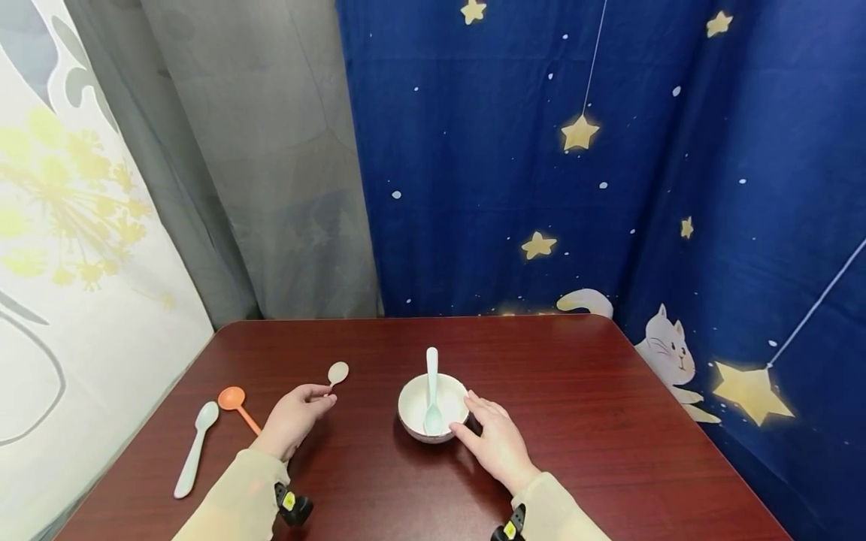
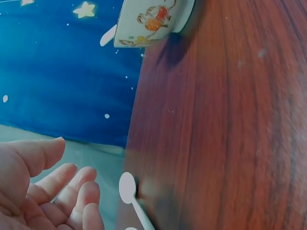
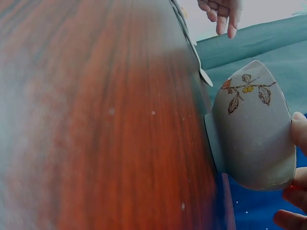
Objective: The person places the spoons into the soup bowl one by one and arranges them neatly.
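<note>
My left hand (image 1: 298, 417) hovers over the left part of the table beside a small pale spoon (image 1: 337, 372). Its fingers are loosely bent with nothing between them, and the left wrist view shows a gap between the hand (image 2: 53, 191) and the white spoon (image 2: 127, 188). My right hand (image 1: 497, 439) touches the right side of a white bowl (image 1: 409, 409), thumb and fingers spread along the rim. A mint-green spoon (image 1: 433, 391) leans inside the bowl, its handle sticking up past the far rim. Printed leaves decorate the bowl's outside (image 3: 254, 129).
At the left of the dark red wooden table (image 1: 541, 376) lie an orange spoon (image 1: 232, 398), partly behind the left hand, and a pale green-white spoon (image 1: 196, 451). A blue star-patterned curtain (image 1: 473, 188) and a grey curtain (image 1: 271, 150) hang behind the table.
</note>
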Available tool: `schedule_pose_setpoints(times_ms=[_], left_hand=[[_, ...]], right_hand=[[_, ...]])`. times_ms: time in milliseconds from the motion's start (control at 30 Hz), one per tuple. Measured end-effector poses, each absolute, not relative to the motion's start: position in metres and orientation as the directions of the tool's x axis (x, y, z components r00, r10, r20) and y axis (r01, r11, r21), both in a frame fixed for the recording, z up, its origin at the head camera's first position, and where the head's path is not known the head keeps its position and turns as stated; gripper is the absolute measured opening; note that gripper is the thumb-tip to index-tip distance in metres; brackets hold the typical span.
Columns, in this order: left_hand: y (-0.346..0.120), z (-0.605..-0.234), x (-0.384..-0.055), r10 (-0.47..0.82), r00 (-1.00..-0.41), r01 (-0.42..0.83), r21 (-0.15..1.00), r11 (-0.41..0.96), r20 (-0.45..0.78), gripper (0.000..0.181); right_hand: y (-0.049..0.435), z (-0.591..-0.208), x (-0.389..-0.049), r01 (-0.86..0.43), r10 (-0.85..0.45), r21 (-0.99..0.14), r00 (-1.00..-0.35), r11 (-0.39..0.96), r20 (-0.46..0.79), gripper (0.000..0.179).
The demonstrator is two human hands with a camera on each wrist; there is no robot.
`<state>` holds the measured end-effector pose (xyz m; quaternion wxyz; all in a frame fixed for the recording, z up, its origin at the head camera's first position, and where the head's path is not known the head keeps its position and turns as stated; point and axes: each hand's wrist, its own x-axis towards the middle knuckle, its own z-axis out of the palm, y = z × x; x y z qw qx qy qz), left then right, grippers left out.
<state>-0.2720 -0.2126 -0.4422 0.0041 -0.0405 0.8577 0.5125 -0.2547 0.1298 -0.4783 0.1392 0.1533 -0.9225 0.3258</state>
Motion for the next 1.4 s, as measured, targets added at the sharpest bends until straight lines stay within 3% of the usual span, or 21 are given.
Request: schedule_pose_setpoints(times_ms=[1000,1400], left_hand=[[-0.225,-0.477,-0.277,-0.279,-0.960,-0.147,0.809,0.570,0.022,0.034],[-0.230,-0.483,-0.285,-0.263,-0.963,-0.162,0.662,0.732,0.055,0.035]], right_hand=[[0.130,-0.481,-0.257,-0.369,-0.198,-0.558,-0.918,0.744,0.344,0.063],[0.130,-0.481,-0.257,-0.372,-0.203,-0.549,-0.916,0.748,0.345,0.062]])
